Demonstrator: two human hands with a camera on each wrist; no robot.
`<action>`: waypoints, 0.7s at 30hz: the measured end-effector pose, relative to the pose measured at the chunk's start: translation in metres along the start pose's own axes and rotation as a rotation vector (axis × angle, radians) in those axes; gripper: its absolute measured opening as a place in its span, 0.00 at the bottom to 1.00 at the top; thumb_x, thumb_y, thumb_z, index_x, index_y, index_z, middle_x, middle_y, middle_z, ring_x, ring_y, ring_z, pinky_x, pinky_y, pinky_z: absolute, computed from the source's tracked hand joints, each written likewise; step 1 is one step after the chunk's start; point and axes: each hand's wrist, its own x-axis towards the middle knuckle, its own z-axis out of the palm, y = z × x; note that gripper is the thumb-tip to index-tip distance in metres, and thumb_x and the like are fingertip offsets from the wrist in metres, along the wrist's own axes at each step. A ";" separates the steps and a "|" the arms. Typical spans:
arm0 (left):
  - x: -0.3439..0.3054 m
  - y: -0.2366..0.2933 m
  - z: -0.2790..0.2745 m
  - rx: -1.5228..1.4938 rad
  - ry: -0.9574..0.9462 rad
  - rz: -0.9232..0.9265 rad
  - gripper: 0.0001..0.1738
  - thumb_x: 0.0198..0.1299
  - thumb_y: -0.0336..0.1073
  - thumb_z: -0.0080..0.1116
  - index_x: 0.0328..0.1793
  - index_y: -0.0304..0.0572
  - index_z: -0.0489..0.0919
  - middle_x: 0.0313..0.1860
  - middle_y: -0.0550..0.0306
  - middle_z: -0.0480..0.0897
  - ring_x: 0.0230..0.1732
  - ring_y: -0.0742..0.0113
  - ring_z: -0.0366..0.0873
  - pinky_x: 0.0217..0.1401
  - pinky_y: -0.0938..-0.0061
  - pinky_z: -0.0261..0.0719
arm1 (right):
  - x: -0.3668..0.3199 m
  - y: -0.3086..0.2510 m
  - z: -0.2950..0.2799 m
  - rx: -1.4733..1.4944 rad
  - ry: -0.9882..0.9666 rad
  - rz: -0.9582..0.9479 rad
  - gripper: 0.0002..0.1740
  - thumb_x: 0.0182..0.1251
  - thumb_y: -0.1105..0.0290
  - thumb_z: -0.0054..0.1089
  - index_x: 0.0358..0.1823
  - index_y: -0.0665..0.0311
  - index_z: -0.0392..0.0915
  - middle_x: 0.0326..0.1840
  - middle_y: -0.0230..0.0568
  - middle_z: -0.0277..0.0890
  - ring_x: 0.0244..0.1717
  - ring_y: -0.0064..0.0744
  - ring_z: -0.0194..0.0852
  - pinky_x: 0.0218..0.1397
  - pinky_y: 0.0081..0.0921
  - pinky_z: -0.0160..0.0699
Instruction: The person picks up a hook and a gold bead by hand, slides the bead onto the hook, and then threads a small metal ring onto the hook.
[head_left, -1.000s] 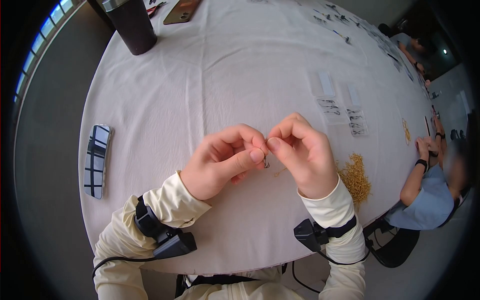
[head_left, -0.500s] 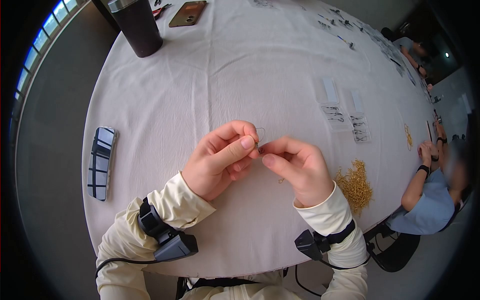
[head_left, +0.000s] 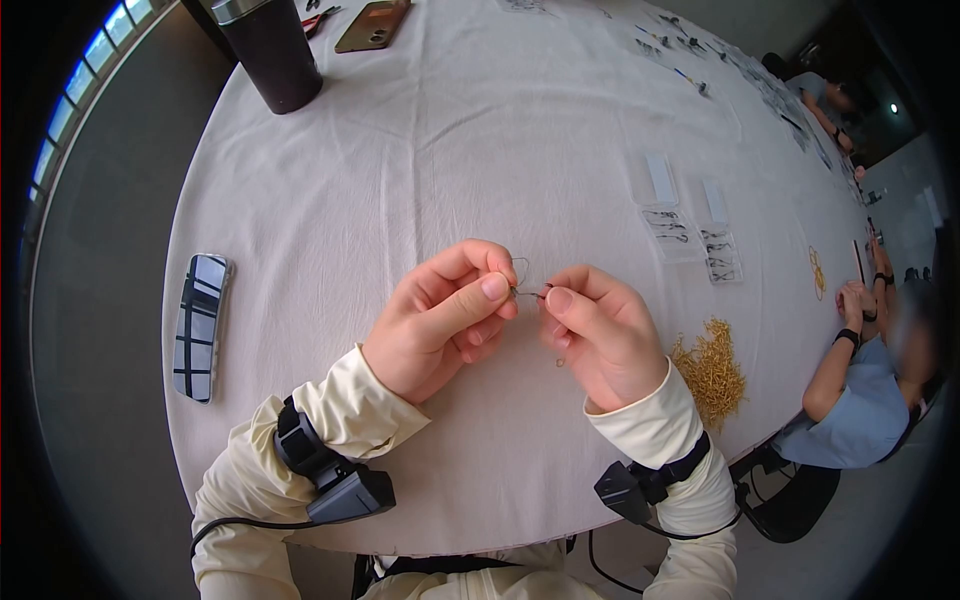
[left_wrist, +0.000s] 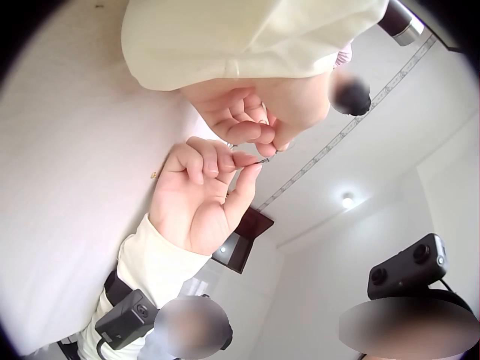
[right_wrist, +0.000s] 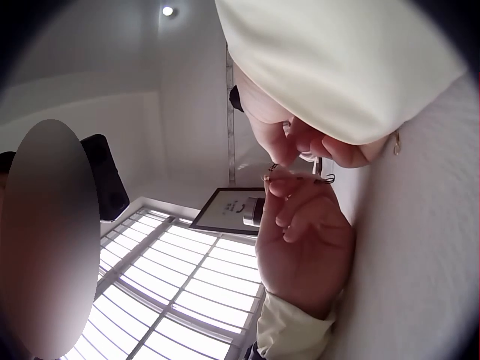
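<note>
Between the hands runs a small dark wire piece (head_left: pixel 529 293), too fine for its exact kind to show. My left hand (head_left: pixel 440 315) pinches one end between thumb and forefinger, and a thin wire loop (head_left: pixel 523 266) stands up behind those fingertips. On the other side my right hand (head_left: pixel 605 335) pinches the opposite end with thumb and forefinger, its other fingers curled below. In the left wrist view the dark wire piece (left_wrist: pixel 265 160) bridges the two sets of fingertips. A small gold ring-like bit (head_left: pixel 560 363) shows just below the right fingers.
Right of the right hand lies a heap of gold-coloured small pieces (head_left: pixel 712 375). Beyond it are clear boxes (head_left: pixel 683 248) with dark wire clips. A phone (head_left: pixel 200 328) lies left; a tumbler (head_left: pixel 268 60) and another phone (head_left: pixel 373 25) stand farther back. Another person (head_left: pixel 845 395) sits at the right.
Both hands first met at the wire piece; they came lower, and the right fingertips have since drawn to the right, so the wire now spans a gap. The left hand keeps its pinch.
</note>
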 end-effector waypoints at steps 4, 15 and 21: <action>-0.001 0.000 0.001 0.078 -0.019 0.005 0.03 0.76 0.35 0.53 0.50 0.48 0.75 0.38 0.66 0.78 0.29 0.82 0.63 0.29 0.85 0.61 | -0.001 -0.002 0.000 -0.081 0.013 -0.055 0.10 0.71 0.66 0.65 0.44 0.65 0.80 0.31 0.23 0.73 0.32 0.14 0.65 0.36 0.13 0.63; -0.004 -0.001 0.008 0.245 -0.027 0.020 0.05 0.74 0.37 0.58 0.50 0.48 0.77 0.36 0.69 0.79 0.31 0.83 0.70 0.32 0.85 0.68 | -0.003 -0.002 0.008 -0.168 0.007 -0.219 0.10 0.76 0.65 0.59 0.47 0.65 0.78 0.47 0.33 0.81 0.48 0.19 0.74 0.51 0.19 0.72; -0.004 -0.002 0.013 0.370 0.007 0.033 0.04 0.73 0.34 0.58 0.47 0.44 0.76 0.34 0.65 0.80 0.28 0.81 0.70 0.28 0.83 0.66 | -0.005 -0.003 0.005 -0.197 -0.005 -0.273 0.08 0.75 0.70 0.60 0.45 0.67 0.77 0.46 0.37 0.82 0.46 0.20 0.77 0.52 0.20 0.75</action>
